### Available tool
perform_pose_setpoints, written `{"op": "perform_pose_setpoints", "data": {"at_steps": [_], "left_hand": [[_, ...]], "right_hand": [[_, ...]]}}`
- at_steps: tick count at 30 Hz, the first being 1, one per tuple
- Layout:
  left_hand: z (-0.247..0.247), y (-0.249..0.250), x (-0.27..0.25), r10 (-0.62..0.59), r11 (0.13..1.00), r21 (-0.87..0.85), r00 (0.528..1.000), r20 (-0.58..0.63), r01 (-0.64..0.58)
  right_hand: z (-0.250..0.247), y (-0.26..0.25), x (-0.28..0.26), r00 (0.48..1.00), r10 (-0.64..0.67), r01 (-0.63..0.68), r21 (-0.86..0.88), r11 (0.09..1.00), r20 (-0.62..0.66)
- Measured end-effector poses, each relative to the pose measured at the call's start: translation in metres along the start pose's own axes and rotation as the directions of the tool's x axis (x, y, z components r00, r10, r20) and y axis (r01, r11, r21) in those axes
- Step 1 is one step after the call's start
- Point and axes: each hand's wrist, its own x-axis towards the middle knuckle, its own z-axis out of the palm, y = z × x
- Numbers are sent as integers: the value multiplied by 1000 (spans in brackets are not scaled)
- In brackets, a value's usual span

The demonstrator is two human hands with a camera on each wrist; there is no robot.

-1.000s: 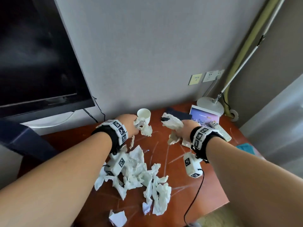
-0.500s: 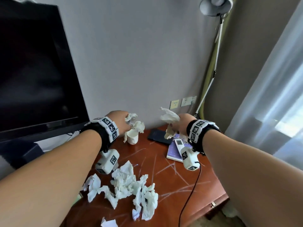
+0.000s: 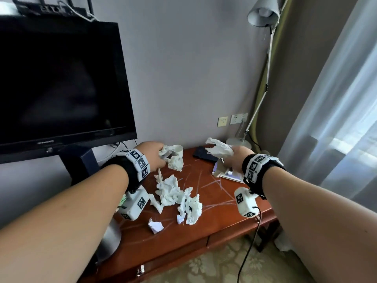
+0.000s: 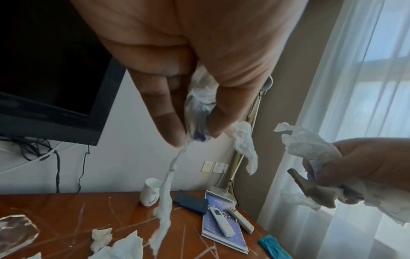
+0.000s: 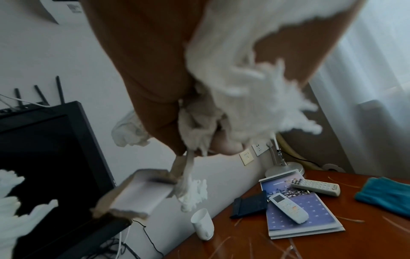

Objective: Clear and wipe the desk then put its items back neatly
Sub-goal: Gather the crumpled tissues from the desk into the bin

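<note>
With left hand (image 3: 157, 153) and right hand (image 3: 234, 158) fingers clamped on crumpled tissues (image 3: 219, 149), worth binning both wads before gathering the pile (image 3: 175, 198) off the desk (image 3: 220, 217).

Tissues (image 3: 175, 198) lie mid-desk (image 3: 222, 225); mug (image 3: 177, 150) behind them; remotes (image 4: 221, 221) on booklet (image 4: 226, 234) right.

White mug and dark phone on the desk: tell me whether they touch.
Apart. In the left wrist view bare desk shows between the white mug and the dark phone; the right wrist view shows the same gap.
</note>
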Motion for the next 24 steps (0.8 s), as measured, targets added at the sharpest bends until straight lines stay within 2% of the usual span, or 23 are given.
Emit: {"op": "perform_pose_setpoints", "data": {"at_steps": [5, 8, 11, 16, 19, 24], "left_hand": [[-17, -21, -44, 44, 998, 46, 999, -25, -43], [-28, -42, -73, 76, 997, 5, 996, -46, -76], [-34, -69, -114, 106, 994, 4, 993, -55, -106], [-30, -139, -192, 118, 993, 25, 993, -24, -118], [-27, -179, -230, 110, 993, 38, 994, -5, -110], [-31, -212, -278, 100, 993, 63, 993, 58, -104]], "right_hand": [[11, -22, -54, 999, 12, -11, 33, 999, -44], [22, -39, -87, 996, 50, -47, 47, 998, -71], [39, -68, -130, 996, 82, -82, 3, 997, -32], [103, -119, -200, 995, 83, -81, 47, 996, -48], [143, -147, -236, 998, 61, -62, 81, 995, 8], [173, -178, -281, 996, 56, -64, 128, 990, 70]]}}
